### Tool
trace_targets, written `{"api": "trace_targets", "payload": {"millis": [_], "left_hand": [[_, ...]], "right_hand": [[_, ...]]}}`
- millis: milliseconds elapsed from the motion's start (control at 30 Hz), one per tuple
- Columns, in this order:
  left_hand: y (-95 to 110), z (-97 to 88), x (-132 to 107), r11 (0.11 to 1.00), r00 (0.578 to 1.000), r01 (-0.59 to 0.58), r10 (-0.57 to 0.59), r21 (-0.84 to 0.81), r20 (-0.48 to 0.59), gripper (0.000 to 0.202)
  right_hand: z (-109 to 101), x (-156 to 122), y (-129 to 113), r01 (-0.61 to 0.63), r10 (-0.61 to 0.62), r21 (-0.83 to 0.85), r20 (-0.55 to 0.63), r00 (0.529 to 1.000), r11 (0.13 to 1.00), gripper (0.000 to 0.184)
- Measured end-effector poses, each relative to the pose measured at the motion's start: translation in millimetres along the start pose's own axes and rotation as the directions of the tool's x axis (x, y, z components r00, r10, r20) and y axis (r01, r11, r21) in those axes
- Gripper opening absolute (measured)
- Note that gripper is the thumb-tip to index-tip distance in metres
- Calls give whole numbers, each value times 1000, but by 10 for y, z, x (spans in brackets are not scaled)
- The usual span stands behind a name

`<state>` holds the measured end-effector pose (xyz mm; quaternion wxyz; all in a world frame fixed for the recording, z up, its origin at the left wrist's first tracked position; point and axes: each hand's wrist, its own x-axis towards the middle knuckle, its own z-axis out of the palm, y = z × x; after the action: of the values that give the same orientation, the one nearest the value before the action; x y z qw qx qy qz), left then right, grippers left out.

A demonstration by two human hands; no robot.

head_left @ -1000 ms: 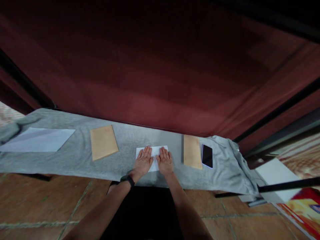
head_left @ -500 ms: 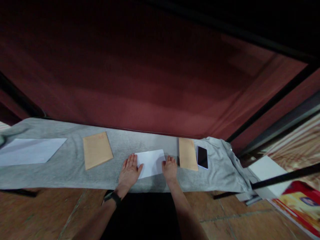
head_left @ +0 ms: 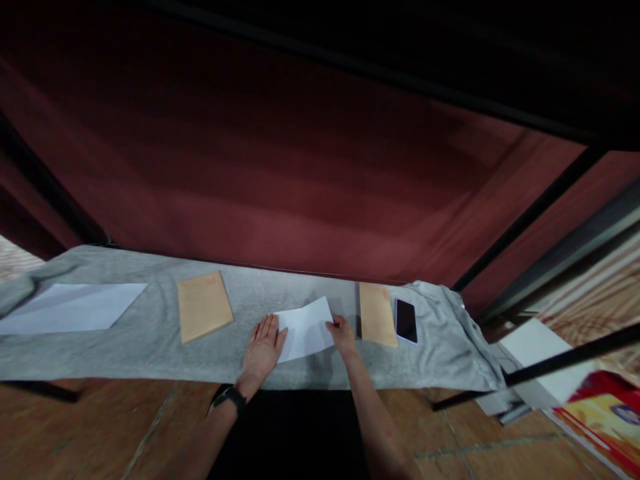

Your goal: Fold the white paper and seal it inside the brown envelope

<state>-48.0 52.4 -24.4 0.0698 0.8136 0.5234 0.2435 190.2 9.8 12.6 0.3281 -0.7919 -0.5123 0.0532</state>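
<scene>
A white sheet of paper lies between my hands on the grey cloth. My left hand rests flat with its fingers stretched out, over the paper's left edge. Pinched between the thumb and fingers of my right hand is the sheet's right edge, which is raised a little off the cloth. A brown envelope lies to the left of my left hand. Just right of my right hand is a second brown envelope, with a dark-screened phone beside it.
Several-fold wrinkles run through the grey cloth covering the narrow table. More white paper lies at its left end. A reddish panel rises behind. At the right stand a black metal bar, a white box and a red-yellow package.
My right hand has gone from lying on the paper to pinching its right edge, and that side has lifted. My left hand stays flat. The view has shifted slightly.
</scene>
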Motion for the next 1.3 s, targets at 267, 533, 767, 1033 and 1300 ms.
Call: {"api": "trace_targets", "payload": {"millis": [267,533,767,1033,1300], "left_hand": [[-94,-113,11,845,968,186,-246,-501,-55,61],[-150,-205,-72,691,930,235,-364,-683,-48,59],[96,-257,24,854,967,-66,181,-516,177,53],[314,-17,165,925,854,-263,355,-274,381,50],[-64,-571,62,709,910,203,118,-676,398,60]], "right_hand": [[-568,155,-489,224,-170,320,-186,968,921,31],[-225,-706,-312,594,-601,104,214,770,798,22],[-82,-1075,10,591,-606,145,277,745,793,44],[-122,-1006,201,474,-493,138,274,826,870,66],[-119,-782,268,274,-320,316,106,941,908,28]]}}
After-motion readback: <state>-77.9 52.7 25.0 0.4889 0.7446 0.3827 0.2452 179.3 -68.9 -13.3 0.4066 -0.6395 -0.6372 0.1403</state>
